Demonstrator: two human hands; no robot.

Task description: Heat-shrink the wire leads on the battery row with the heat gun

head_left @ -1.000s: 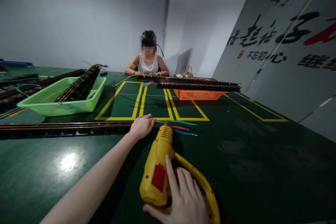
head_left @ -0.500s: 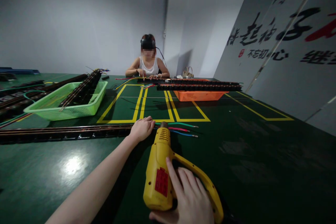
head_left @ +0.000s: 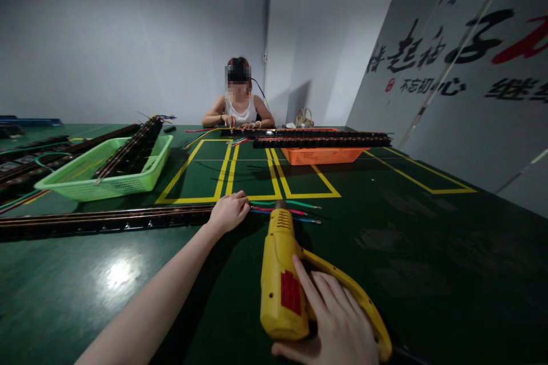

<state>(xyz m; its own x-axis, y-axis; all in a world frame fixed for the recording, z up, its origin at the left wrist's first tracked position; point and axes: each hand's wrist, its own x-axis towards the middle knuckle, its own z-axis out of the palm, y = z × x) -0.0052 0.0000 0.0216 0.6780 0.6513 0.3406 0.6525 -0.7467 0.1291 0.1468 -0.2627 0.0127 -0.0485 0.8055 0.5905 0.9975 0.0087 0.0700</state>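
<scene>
At 3 o'clock from the left hand [head_left: 229,211], curled over the strip [head_left: 128,220] with its pinch hidden, the nearby wires [head_left: 298,212] stretch 9-to-3, the gun [head_left: 278,285], wrapped by the right hand's [head_left: 336,313] fingers, pointing to 12.

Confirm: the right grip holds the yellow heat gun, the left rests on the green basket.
Wrong about the left grip: the head view shows it on the end of the dark strip. The right grip does hold the yellow heat gun.
</scene>
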